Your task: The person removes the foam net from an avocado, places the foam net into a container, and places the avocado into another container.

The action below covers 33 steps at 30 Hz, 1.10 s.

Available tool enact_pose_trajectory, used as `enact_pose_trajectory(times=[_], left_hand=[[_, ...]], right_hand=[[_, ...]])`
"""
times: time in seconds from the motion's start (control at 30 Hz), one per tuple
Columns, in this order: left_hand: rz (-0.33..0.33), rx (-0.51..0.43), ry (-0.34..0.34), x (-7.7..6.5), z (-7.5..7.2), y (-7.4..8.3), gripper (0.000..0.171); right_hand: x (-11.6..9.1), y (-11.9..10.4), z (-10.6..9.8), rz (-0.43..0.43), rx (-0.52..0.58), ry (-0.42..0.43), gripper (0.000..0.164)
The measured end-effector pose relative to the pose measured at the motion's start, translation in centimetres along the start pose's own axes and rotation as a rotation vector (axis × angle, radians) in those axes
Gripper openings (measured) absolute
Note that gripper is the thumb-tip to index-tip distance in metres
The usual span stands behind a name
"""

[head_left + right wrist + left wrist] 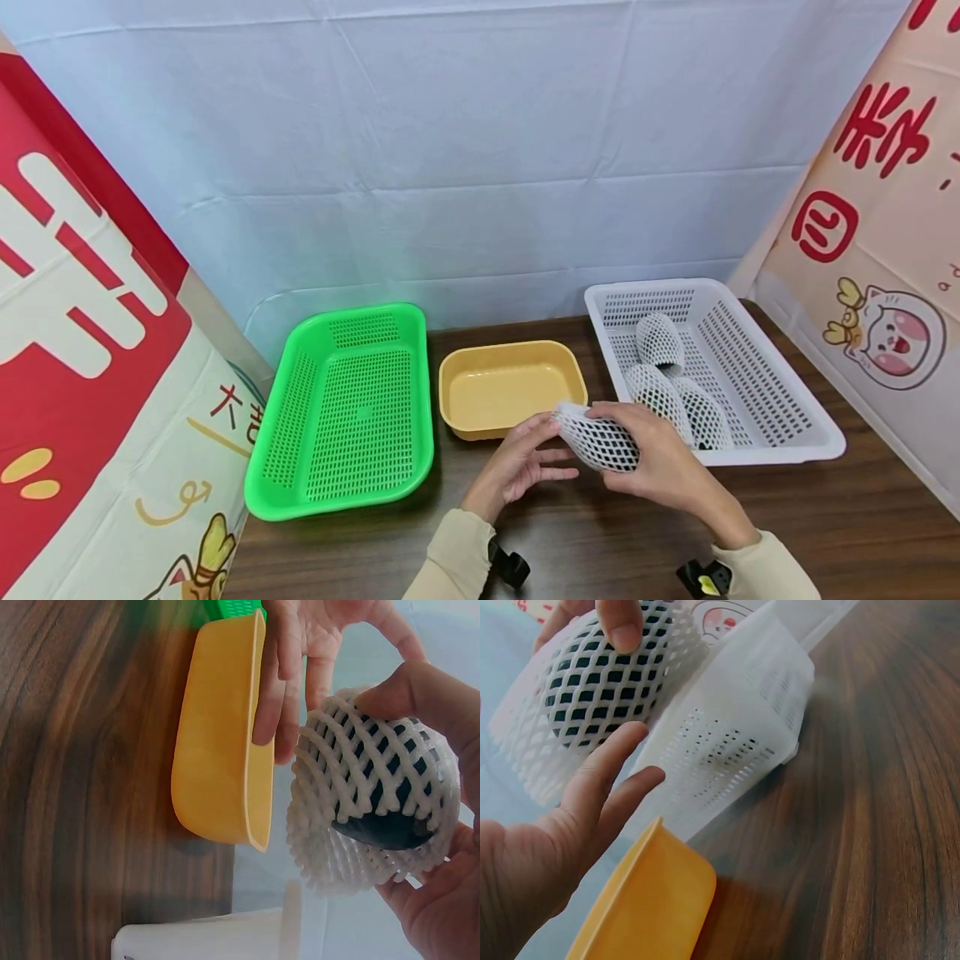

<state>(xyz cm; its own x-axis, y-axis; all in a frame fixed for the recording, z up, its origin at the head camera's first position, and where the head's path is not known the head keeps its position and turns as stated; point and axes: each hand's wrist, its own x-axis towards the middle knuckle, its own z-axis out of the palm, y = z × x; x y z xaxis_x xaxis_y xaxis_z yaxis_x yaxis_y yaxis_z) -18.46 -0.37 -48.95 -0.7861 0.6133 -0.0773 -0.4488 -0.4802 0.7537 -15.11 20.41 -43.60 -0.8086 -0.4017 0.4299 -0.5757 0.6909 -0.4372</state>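
A dark, smooth, rounded thing (386, 829) sits inside a white foam net sleeve (600, 442), partly showing through the mesh and at one opening. My right hand (660, 457) grips the sleeved thing from the right, thumb and fingers on opposite sides. At the sleeve's left end, my left hand (517, 468) pinches the netting with thumb and index finger, while its other fingers stretch out below, as the left wrist view shows. Both hands hover over the table in front of the yellow tub (510, 387).
The white basket (757, 454) at right holds several foam-sleeved things (660, 342). On the left stands a green basket (363, 417) with a perforated bottom. All rest on a dark wooden table (600, 542), with a pale cloth (465, 167) behind and printed cloths at both sides.
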Motion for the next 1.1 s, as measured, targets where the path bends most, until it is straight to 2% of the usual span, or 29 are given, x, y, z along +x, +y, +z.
enact_pose_trajectory(times=[0.2, 0.3, 0.77, 1.1], left_hand=[[0.012, 0.018, -0.067, 0.0, 0.2, 0.0, 0.049], [0.018, 0.028, -0.075, -0.1, 0.2, -0.1, 0.046], [0.020, 0.073, 0.019, -0.6, 0.1, -0.5, 0.041], [0.007, 0.080, 0.028, -1.2, 0.0, -0.2, 0.045]], right_hand=[[0.0, -0.3, 0.6, -0.035, 0.015, -0.010, 0.071], [0.0, -0.3, 1.0, -0.038, 0.027, -0.018, 0.071], [-0.1, -0.9, 1.4, -0.038, 0.094, -0.091, 0.072], [0.0, -1.2, 1.5, -0.063, 0.119, -0.084, 0.072]])
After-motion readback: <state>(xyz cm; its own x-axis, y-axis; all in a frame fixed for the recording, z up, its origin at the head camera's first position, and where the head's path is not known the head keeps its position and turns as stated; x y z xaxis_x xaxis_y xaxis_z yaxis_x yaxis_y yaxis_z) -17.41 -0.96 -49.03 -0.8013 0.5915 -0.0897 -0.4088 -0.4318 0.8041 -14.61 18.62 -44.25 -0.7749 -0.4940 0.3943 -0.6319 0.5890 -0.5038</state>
